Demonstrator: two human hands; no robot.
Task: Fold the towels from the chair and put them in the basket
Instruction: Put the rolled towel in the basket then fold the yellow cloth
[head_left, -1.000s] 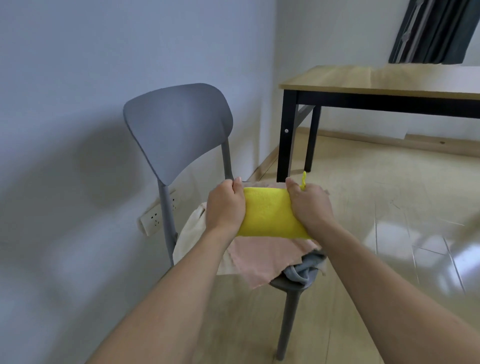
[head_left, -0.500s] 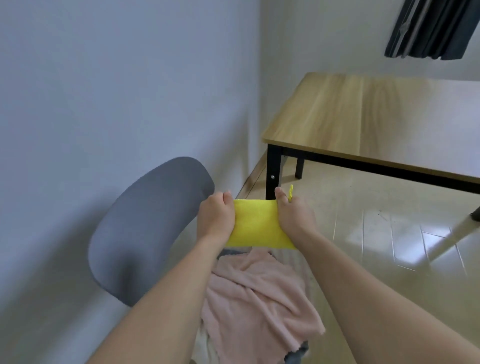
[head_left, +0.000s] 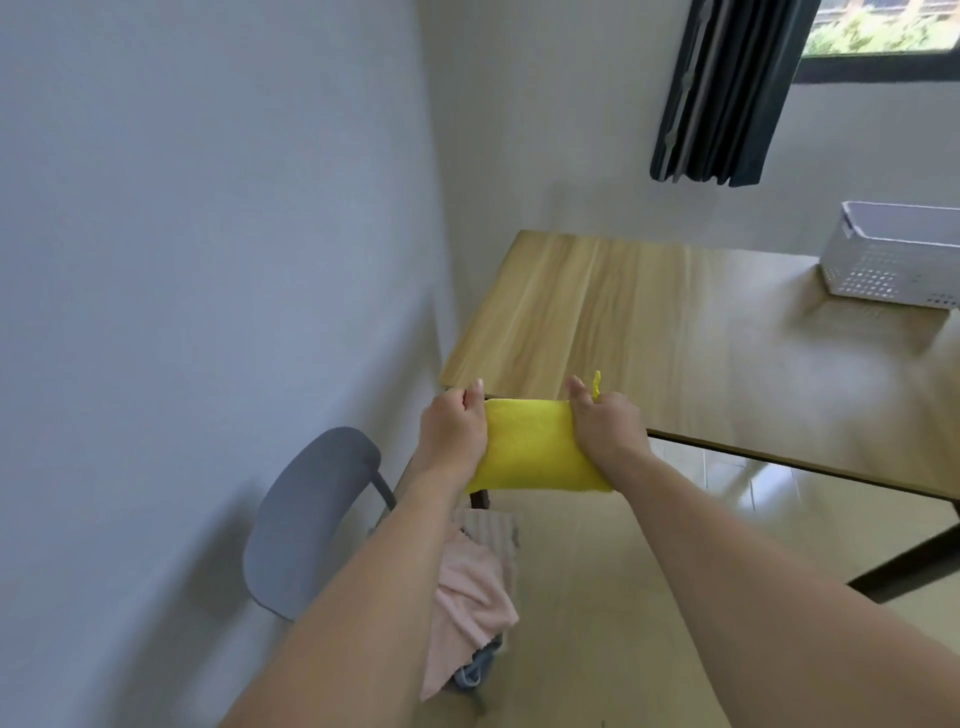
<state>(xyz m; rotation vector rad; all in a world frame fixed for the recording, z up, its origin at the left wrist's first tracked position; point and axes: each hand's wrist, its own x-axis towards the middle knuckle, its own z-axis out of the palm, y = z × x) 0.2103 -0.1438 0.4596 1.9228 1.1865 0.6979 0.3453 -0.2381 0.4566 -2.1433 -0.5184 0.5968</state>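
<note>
Yellow towel folded, not yet binned

Left hand (head_left: 453, 435) and right hand (head_left: 610, 432) grip the yellow towel (head_left: 535, 451); basket (head_left: 893, 260) far right; pink towel (head_left: 470, 597) below waits.

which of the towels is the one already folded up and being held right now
The yellow towel, a neat folded rectangle gripped between the left hand and right hand. The pink towel lies crumpled on the chair.

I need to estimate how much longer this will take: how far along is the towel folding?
Early on. The yellow towel looks folded and is held by the left hand and right hand, not yet in the white basket on the table. The basket's inside is hidden. Left: a pink towel and at least a grey one unfolded on the chair.
</note>
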